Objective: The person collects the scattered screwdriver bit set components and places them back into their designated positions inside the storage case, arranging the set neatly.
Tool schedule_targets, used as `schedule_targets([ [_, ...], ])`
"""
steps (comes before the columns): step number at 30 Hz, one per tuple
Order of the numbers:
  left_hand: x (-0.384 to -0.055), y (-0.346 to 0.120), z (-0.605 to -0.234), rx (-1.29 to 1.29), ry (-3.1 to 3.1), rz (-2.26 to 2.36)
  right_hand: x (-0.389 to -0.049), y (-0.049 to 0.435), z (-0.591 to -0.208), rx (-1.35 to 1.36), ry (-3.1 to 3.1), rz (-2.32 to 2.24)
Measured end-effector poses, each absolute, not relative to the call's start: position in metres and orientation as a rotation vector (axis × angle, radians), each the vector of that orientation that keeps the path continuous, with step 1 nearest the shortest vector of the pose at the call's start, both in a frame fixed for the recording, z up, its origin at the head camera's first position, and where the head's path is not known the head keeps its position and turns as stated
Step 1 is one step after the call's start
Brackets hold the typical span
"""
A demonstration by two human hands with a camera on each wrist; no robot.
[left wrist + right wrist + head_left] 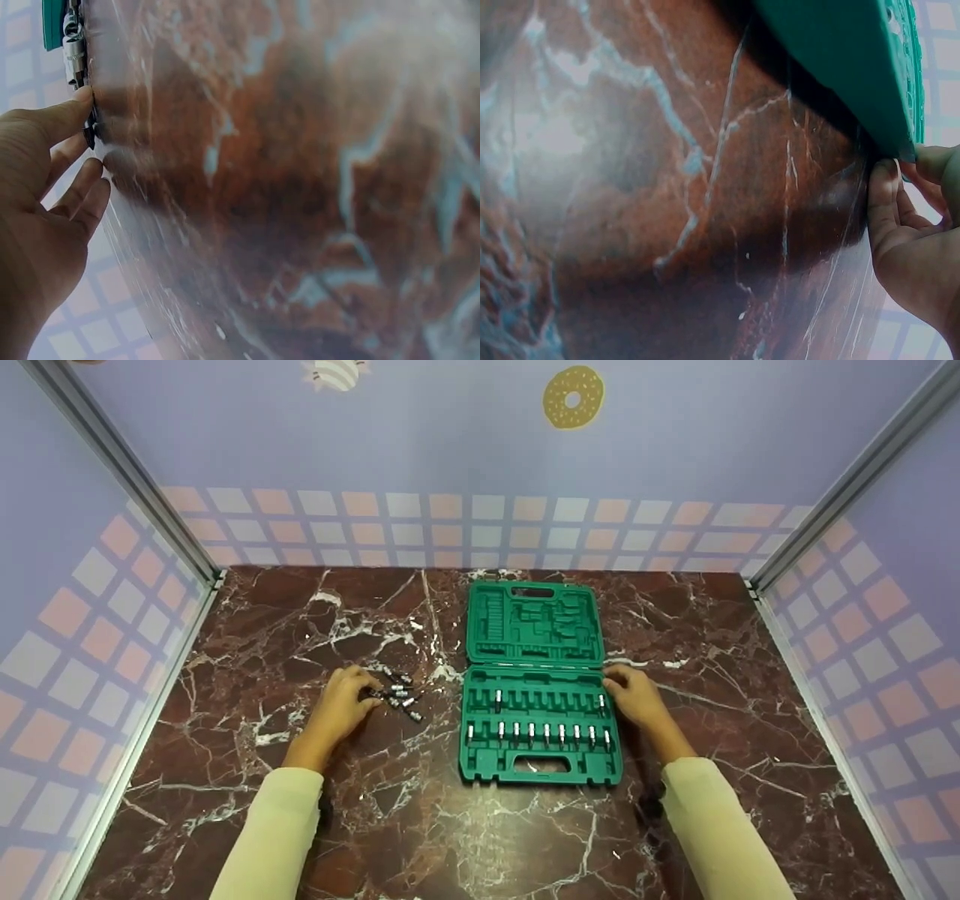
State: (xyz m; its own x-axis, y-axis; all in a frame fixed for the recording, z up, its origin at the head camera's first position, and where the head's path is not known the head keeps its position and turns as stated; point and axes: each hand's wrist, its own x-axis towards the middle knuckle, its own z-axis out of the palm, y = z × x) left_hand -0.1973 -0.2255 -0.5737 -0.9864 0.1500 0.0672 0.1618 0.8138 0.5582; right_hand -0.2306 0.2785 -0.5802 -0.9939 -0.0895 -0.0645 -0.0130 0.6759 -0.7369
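In the head view my left hand [346,701] is at the left edge of a small pile of bit sockets [400,690], silver with dark tips. Its thumb and forefinger pinch one bit socket [91,133], whose dark end shows below the thumb in the left wrist view. An open green plastic case [487,761] lies to the right, with several bit sockets [531,733] standing in its near half. My right hand [632,695] grips that case's right edge near the hinge, thumb over the rim and fingers against its side.
The case's lid [536,621] lies folded back, its moulded slots facing up. A dark red marble-patterned tabletop [390,840] carries everything. Patterned walls [480,457] stand behind it and at both sides, joined by metal corner posts.
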Motion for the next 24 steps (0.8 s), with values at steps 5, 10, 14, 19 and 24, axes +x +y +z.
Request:
schedule_targets([
  [5,-0.197,-0.227,-0.575,-0.276,-2.941,-0.921,-0.231,0.279,-0.581,-0.081,2.787,-1.219],
  [10,-0.197,-0.226,-0.575,-0.292,-2.936,-0.909,-0.232,0.280,-0.582,-0.095,2.796,-1.199],
  [14,-0.196,-0.223,-0.573,-0.297,-2.933,-0.908,-0.232,0.279,-0.580,-0.087,2.790,-1.174],
  [19,-0.195,-0.219,-0.569,-0.311,-2.902,-0.921,-0.232,0.279,-0.580,-0.077,2.787,-1.162],
  [24,-0.195,-0.215,-0.566,-0.344,-2.840,-0.951,-0.232,0.280,-0.580,-0.091,2.785,-1.164],
])
